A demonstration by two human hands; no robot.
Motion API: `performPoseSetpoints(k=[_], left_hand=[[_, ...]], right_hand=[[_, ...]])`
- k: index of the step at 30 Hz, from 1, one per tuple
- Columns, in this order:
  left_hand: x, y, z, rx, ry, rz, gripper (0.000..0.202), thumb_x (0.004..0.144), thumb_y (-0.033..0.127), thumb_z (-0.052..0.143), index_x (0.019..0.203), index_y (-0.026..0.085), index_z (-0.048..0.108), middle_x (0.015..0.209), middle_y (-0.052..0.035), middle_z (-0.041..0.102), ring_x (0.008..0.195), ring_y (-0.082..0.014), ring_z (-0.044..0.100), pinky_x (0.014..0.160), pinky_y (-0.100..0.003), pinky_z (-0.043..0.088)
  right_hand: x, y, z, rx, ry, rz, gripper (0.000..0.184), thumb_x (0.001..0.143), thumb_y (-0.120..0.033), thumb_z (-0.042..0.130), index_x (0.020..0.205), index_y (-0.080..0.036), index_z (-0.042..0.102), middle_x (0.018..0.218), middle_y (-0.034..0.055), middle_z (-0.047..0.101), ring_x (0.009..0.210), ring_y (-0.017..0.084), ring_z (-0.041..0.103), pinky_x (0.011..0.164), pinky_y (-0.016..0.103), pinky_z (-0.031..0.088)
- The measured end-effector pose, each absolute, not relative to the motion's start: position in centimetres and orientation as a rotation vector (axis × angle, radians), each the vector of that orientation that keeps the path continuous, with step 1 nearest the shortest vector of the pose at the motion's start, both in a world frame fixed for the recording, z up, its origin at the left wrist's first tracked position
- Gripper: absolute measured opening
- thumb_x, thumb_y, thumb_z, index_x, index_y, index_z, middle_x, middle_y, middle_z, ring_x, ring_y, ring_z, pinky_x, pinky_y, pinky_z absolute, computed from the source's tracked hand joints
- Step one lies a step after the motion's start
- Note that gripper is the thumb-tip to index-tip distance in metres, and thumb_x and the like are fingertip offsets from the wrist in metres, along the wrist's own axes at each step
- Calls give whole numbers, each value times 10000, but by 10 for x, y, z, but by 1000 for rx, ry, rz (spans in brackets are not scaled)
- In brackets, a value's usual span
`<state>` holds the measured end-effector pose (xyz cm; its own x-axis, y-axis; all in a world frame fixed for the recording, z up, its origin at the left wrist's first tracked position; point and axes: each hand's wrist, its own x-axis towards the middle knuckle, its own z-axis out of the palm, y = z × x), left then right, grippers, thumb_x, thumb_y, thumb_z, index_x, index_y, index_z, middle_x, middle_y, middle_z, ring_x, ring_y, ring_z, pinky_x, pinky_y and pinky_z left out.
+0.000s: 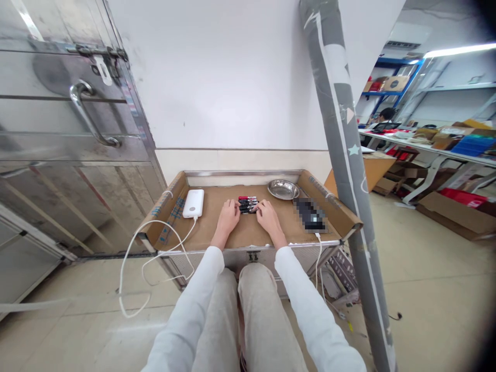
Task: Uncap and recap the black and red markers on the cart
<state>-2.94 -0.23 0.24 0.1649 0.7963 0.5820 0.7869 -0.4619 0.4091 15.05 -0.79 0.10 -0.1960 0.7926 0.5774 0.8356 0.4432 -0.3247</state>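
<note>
Several black markers with red caps lie side by side in a row on the cardboard-lined table. My left hand rests on the cardboard at the left ends of the markers, its fingertips touching them. At the right ends sits my right hand, fingers curled against the markers. Both hands bracket the row from either side; neither lifts a marker off the surface.
A white power bank with a white cable lies at the left. A round metal dish sits behind the markers, a blurred dark device at the right. A grey wrapped pole leans on the right; metal door on the left.
</note>
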Motion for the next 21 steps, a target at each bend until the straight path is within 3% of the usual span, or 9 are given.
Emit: performPoseSetpoints(k=[4,21], left_hand=[[-28,-3,4,2471,1400,1057,144,851,109,430,905,188,538,887,-52,581,835,-184,559,810,-329,454],[-29,0,-1,2525,1432,995,89,874,228,517,905,201,596,838,-31,562,793,-181,548,798,-332,443]], right_hand=[[149,-6,-3,-1366,-2025,-7,244,848,-78,410,884,-195,621,957,63,587,936,191,520,887,295,412],[148,-4,-5,-1455,-2046,-53,105,843,-188,512,893,-196,604,952,60,600,953,209,517,858,317,392]])
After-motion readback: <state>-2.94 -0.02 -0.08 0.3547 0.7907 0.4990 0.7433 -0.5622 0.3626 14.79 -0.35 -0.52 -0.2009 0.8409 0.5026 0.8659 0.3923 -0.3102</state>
